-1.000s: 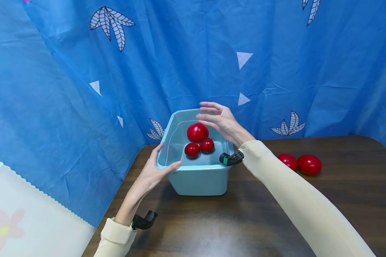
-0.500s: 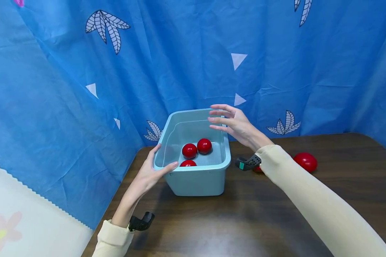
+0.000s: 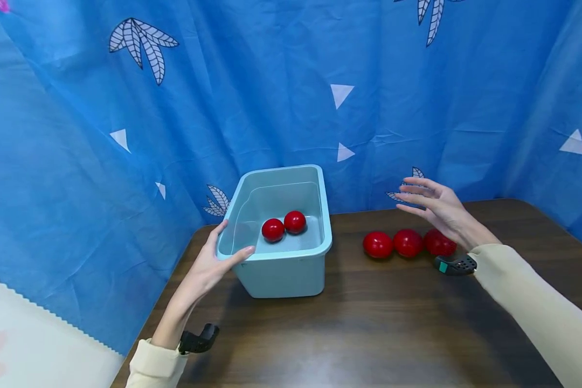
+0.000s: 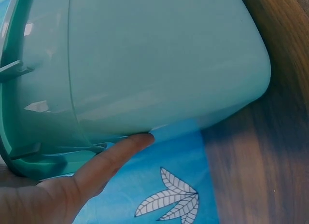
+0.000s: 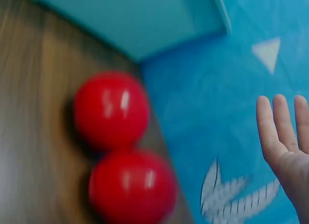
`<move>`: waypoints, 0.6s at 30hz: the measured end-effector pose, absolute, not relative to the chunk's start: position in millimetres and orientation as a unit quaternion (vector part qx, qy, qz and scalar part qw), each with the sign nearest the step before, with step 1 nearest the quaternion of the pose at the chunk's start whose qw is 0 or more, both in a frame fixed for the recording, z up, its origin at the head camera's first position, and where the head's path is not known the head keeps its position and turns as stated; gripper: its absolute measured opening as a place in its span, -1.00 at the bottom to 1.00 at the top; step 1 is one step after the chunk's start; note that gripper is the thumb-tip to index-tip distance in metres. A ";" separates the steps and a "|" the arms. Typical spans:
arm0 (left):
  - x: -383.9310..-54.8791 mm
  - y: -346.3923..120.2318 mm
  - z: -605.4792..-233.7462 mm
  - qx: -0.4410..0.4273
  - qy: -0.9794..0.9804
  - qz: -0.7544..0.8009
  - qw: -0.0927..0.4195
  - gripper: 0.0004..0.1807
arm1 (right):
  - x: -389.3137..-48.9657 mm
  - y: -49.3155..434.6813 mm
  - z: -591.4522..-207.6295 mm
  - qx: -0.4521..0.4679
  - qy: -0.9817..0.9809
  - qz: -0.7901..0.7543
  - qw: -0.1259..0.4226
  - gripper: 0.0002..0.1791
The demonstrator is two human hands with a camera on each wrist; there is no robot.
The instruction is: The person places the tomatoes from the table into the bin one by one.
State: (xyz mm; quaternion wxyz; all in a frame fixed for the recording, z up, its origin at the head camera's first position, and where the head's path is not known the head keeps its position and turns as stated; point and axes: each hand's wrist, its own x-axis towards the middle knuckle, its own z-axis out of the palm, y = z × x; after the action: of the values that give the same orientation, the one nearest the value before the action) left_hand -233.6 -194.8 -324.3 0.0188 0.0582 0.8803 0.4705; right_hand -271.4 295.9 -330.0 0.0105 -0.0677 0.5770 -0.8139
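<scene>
A light blue plastic bin [image 3: 281,277] stands on the table with two glossy red balls [image 3: 273,229] visible inside it. At the bin's near left corner my left hand [image 3: 208,272] grips the rim, thumb along the front and fingers on the left side. In the left wrist view, one finger [image 4: 113,161] lies against the bin's outer wall [image 4: 159,64] below the rim. To the right, my right hand [image 3: 438,207] hovers with fingers apart and holds nothing. Just below it, three more red balls [image 3: 408,243] lie in a row on the table; the wrist partly overlaps the rightmost.
A brown wooden table [image 3: 368,328] carries everything. Behind it hangs a blue curtain [image 3: 281,97] with white leaf and triangle prints. A white cloth [image 3: 39,334] with a scalloped edge hangs at the left.
A red ball fell from beneath my right hand into the bin and is now out of sight, near the front wall. My right hand moved right, over the balls. My left hand kept its grip.
</scene>
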 end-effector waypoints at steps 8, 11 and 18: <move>-233.7 -198.8 -323.3 0.054 0.884 0.464 0.024 0.21 | -256.3 344.2 -371.2 -0.057 0.604 -0.795 -0.008 -0.59; -233.4 -199.3 -323.1 0.053 0.885 0.463 0.026 0.20 | -254.2 353.0 -383.1 -0.041 0.683 -0.728 -0.027 -0.62; -234.3 -198.0 -323.7 0.061 0.884 0.462 0.025 0.20 | -251.0 362.6 -403.5 -0.006 0.838 -0.542 -0.055 -0.35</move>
State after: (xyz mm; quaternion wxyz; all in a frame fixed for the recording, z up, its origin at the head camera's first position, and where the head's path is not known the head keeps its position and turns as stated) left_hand -234.3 -198.0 -323.7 0.0251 0.0615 0.8843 0.4623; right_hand -251.0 362.6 -403.5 -0.0550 -0.0064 0.8383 -0.5424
